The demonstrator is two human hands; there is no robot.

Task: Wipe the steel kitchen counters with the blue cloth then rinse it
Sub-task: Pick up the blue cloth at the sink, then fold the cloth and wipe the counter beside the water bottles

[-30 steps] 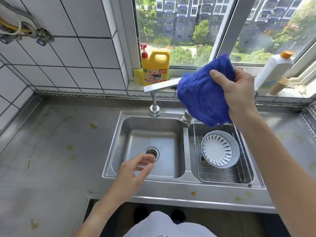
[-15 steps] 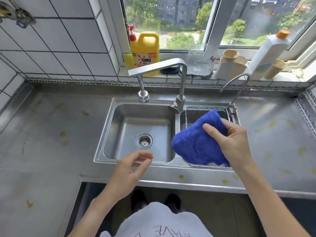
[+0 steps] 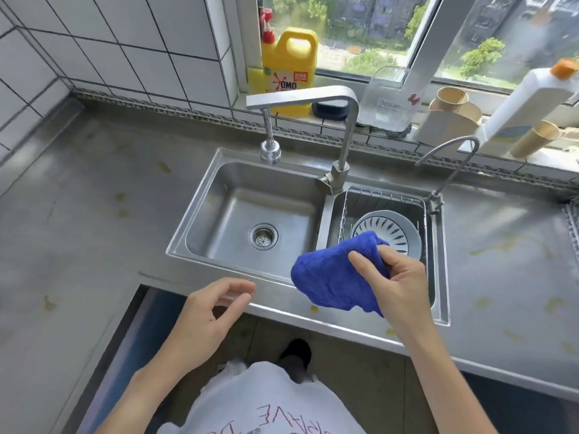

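Blue microfibre is what I'm watching: the blue cloth (image 3: 336, 278) hangs bunched in my right hand (image 3: 404, 286), just right of centre in the frame, over the front rim of the double sink (image 3: 175, 245) where the divider meets the lip. My thumb lies across its face and the fingers curl round the bunched top edge, so the grip is firm but only on one corner; the rest droops free. My left hand (image 3: 206, 317) hovers lower centre, fingers loosely bent and apart, holding nothing, above the front edge of the steel counter (image 3: 78, 245). Yellowish spots show on the counter at left, along the front lip and at far right, so I judge wiping has barely begun, if at all. What could go wrong: the hanging folds sit right above the white slotted plate (image 3: 394, 233) in the wire basket (image 3: 382, 195), and a careless sweep could drag into it or snag a wire. Wiping with a wad held by one corner would likely skip over dried stains; I'd want it flattened under the palm. As for its lie, the cloth's long axis runs from upper right, at my fingers, down to lower left, its free rounded end pointing toward the left basin and my empty hand.
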